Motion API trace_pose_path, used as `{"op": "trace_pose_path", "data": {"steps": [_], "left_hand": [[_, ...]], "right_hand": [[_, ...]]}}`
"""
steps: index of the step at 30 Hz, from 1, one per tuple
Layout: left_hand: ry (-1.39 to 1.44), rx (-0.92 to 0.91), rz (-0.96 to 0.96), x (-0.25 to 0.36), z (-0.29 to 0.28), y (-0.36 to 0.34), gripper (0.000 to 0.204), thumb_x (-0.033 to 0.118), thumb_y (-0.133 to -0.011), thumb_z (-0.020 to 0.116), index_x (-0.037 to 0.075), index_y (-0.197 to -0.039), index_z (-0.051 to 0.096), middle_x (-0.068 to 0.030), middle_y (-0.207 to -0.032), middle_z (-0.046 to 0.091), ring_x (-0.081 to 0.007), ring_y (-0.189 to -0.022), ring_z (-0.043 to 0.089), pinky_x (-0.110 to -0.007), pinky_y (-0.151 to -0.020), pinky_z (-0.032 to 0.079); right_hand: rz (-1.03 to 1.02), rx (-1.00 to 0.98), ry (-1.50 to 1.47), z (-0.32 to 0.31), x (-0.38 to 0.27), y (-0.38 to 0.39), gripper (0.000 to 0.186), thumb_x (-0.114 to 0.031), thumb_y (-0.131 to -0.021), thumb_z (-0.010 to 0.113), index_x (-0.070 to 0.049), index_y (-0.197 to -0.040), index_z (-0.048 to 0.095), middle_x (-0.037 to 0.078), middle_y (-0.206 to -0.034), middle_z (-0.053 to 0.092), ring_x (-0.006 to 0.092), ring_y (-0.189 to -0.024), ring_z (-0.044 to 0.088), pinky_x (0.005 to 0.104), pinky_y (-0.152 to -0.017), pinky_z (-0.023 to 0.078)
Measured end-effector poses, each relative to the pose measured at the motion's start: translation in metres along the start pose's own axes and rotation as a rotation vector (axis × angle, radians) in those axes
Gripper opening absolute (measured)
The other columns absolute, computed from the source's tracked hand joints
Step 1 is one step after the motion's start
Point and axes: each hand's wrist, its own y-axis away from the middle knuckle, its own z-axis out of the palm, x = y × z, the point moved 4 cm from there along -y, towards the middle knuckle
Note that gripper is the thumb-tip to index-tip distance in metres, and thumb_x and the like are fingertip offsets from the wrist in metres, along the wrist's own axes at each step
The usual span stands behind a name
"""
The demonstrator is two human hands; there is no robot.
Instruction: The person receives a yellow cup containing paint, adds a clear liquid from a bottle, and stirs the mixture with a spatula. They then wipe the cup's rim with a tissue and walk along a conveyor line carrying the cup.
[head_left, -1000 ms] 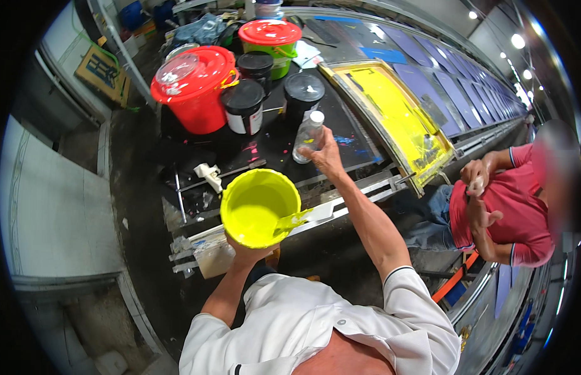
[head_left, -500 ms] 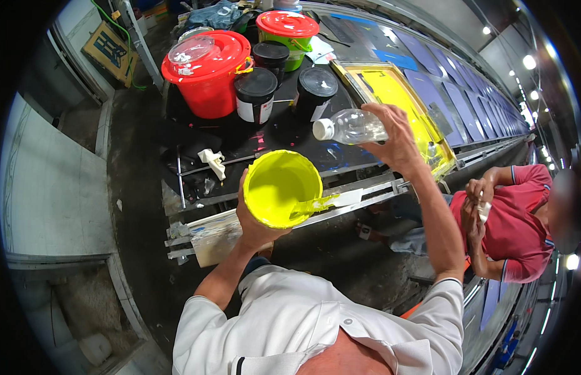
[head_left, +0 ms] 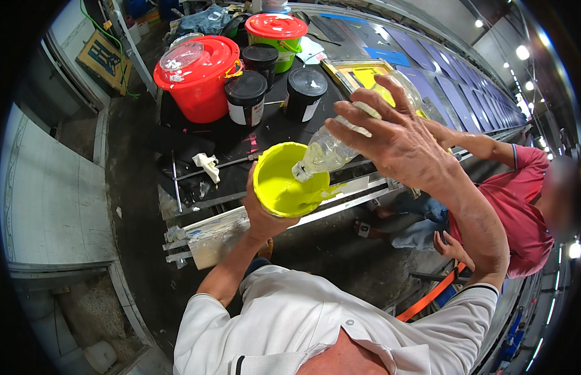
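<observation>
My left hand (head_left: pixel 264 217) is wrapped round the side of a tub (head_left: pixel 265 203) of bright yellow ink or paint, its mouth tipped toward me. A yellow-smeared flat stick or spatula (head_left: pixel 331 192) lies across the tub's right rim. My right hand (head_left: pixel 400 134) is closed round a clear plastic bottle (head_left: pixel 328 150), held neck-down at a slant. The bottle's mouth is over the yellow ink, inside the tub's rim. Whether liquid is flowing out, I cannot tell. Something pale shows between my right fingers, too covered to name.
On the black table stand a red lidded bucket (head_left: pixel 206 94), a green bucket with red lid (head_left: pixel 284 47) and several black jars (head_left: pixel 306 90). A crumpled tissue (head_left: pixel 207 165) lies nearer. A yellow-smeared screen frame (head_left: pixel 340 75) is beyond. A co-worker in a red shirt (head_left: pixel 500 203) stands right.
My right hand has brought the bottle left and tipped it neck-down into the tub; its white cap no longer shows on the neck. The co-worker's hands have parted, one arm reaching toward the table.
</observation>
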Motion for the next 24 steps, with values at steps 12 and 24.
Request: {"op": "trace_pose_path", "data": {"steps": [12,24], "left_hand": [[0.099,0.040,0.000,0.011,0.000,-0.009,0.115,0.029,-0.055,0.094,-0.003,-0.141,0.025,-0.0199,-0.129,0.053,-0.0297,-0.117,0.057,-0.039,-0.104,0.043],[0.273,0.045,-0.008,0.005,-0.011,-0.027,0.114,0.024,-0.055,0.094,-0.004,-0.142,0.025,-0.0191,-0.129,0.054,-0.0276,-0.118,0.058,-0.038,-0.104,0.043]], "right_hand": [[-0.031,0.053,0.219,-0.014,-0.019,-0.028,0.039,-0.010,-0.064,0.073,-0.012,-0.102,0.071,-0.001,-0.115,0.060,0.0216,-0.118,0.052,0.0534,-0.116,0.028],[-0.082,0.138,0.225,-0.008,-0.022,-0.046,0.025,-0.012,-0.059,0.072,-0.012,-0.083,0.076,0.000,-0.097,0.062,0.0222,-0.111,0.053,0.0502,-0.116,0.026]]}}
